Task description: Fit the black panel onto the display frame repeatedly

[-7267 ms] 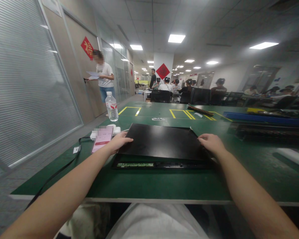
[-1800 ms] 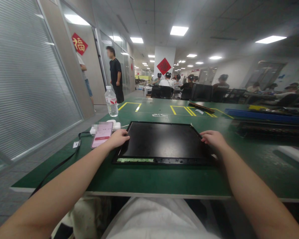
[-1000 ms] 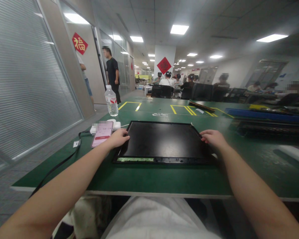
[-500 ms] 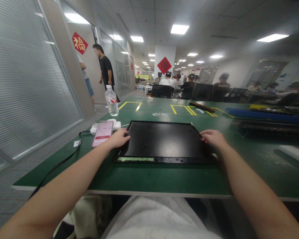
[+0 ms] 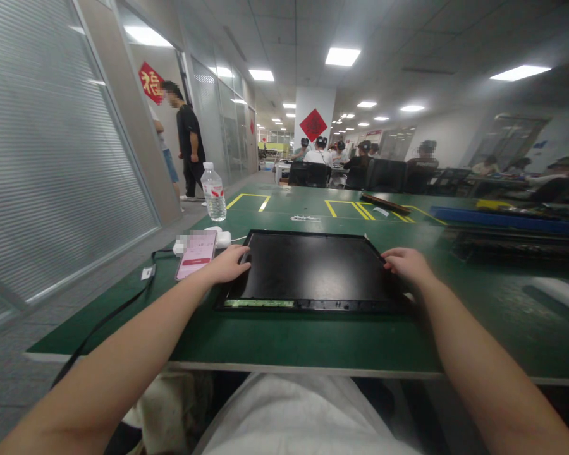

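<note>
A black display panel (image 5: 313, 265) with a thin dark frame lies flat on the green table (image 5: 303, 344) in front of me. Along its near edge runs a green circuit strip (image 5: 260, 304) on the left half. My left hand (image 5: 230, 264) grips the panel's left edge, fingertips over the frame. At the opposite side, my right hand (image 5: 405, 262) pinches the right edge between thumb and fingers. The undersides of both grips are hidden.
Left of the panel lie a phone (image 5: 196, 254) and a white charger (image 5: 222, 238), with a water bottle (image 5: 214, 193) behind. Dark and blue long parts (image 5: 502, 218) lie at right. A person (image 5: 189, 142) in black walks in the aisle.
My left hand has shifted slightly to the right along the panel's left side. My right hand stays at its edge. The person in black has moved left.
</note>
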A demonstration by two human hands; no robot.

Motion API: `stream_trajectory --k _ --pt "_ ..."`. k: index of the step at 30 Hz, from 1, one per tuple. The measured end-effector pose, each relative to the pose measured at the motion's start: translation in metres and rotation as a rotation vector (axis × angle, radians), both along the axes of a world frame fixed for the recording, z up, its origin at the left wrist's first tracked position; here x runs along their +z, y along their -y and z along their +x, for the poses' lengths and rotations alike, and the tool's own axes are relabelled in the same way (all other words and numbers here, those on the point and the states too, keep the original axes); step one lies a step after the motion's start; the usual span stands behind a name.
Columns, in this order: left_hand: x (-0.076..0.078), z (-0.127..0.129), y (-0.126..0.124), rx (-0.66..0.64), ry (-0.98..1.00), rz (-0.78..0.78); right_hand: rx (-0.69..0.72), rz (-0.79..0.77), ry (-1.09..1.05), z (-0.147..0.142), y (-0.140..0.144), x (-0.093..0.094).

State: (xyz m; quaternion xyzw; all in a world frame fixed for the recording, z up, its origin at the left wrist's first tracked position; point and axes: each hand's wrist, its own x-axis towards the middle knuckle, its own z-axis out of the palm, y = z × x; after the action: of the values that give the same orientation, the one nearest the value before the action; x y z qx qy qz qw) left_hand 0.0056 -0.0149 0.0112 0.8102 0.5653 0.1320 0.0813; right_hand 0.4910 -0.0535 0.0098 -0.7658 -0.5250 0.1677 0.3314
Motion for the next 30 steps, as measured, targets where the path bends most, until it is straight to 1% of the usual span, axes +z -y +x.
stream_trajectory --k 3,6,9,12,16,18,21,26,30 --pt "0.002 -0.002 0.002 -0.029 -0.017 -0.023 0.008 -0.007 0.058 0.002 -0.002 -0.001" --pt "0.005 -0.005 0.003 -0.069 -0.005 -0.015 0.017 -0.012 0.109 0.003 -0.002 -0.001" --pt "0.008 -0.008 0.004 -0.143 0.013 -0.005 0.02 -0.018 0.13 0.003 -0.003 -0.002" --pt "0.012 -0.009 0.007 -0.231 0.015 -0.028 0.017 -0.007 0.149 0.003 -0.003 -0.002" --pt "0.017 -0.011 0.013 -0.287 -0.016 -0.067 0.012 0.036 0.177 -0.001 -0.001 0.0" --pt "0.021 -0.011 0.016 -0.308 -0.031 -0.091 0.038 0.068 0.193 -0.006 0.001 0.001" --pt "0.024 -0.011 0.019 -0.354 -0.023 -0.118 0.116 0.085 0.195 -0.011 0.003 0.002" --pt "0.026 -0.01 0.02 -0.448 0.019 -0.169 0.212 0.024 0.138 -0.013 0.002 -0.001" --pt "0.025 -0.012 0.02 -0.482 0.024 -0.189 0.253 -0.004 0.115 -0.013 0.001 -0.002"
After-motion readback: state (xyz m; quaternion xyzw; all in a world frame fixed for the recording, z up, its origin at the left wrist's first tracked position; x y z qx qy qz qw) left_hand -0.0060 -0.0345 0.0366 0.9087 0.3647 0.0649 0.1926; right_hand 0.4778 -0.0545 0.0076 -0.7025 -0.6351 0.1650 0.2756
